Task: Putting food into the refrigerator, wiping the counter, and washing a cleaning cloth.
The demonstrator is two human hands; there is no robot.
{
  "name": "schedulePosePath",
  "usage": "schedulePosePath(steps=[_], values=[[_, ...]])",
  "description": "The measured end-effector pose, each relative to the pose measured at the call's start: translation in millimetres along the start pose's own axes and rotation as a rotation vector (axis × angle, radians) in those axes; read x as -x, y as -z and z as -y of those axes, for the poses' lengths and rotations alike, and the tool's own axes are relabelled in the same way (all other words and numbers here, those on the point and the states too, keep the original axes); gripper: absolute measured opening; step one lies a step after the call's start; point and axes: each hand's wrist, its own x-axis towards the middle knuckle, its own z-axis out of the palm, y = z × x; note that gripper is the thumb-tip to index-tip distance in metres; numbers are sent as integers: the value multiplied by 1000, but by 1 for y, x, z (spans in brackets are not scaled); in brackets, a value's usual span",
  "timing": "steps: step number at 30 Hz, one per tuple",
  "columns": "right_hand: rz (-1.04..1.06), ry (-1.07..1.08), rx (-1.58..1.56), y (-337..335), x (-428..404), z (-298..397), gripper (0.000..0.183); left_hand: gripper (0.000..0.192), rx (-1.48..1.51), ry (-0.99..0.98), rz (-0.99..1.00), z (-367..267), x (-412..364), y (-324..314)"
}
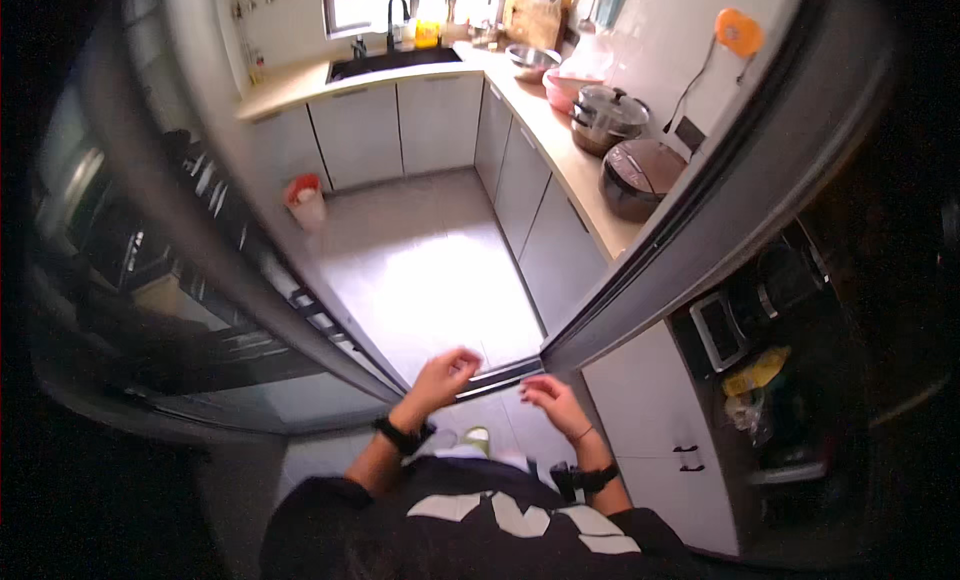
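Both hands hang in the air in front of my body, over a doorway's floor track [499, 379]. My left hand [448, 376] has loosely curled fingers and touches nothing that I can see. To its right, my right hand [551, 400] is half curled, fingers apart, with nothing visible in it. Each wrist wears a black band. Beneath my hands a green slipper [476, 436] shows on the tiled floor. Past the track lies a kitchen floor [442, 280] with a bright patch of light.
Sliding door frames [645, 242] rise on both sides. A red-rimmed bin [306, 205] stands at the left cabinets. The right counter [544, 145] bears a dark lidded cooker [637, 179], a steel pot [606, 119] and bowls. Behind is a black sink [394, 61]. Right of me stands a white cabinet [649, 400].
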Motion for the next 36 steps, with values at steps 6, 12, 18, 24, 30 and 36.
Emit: schedulePosePath(steps=[6, 12, 18, 24, 30, 36], values=[[-143, -162, -259, 110, -176, 65, 23, 19, 94, -266, 10, -75, -227, 14], [-3, -167, -338, 156, -433, 100, 21, 52, -289, -325, -107, -40, -437, 56], [158, 5, -181, 139, -689, 210, 23, 50, -57, -13, -237, 22, -567, 187], [403, -67, -163, 95, -908, 262, 22, 45, -43, 390, -583, 118, -654, 326], [319, -108, -249, 75, -1106, 301, 20, 41, -176, 306, -692, 173, -820, 472], [196, -61, -248, 81, -1279, 369, 18, 40, -33, 178, -505, 155, -1045, 594]])
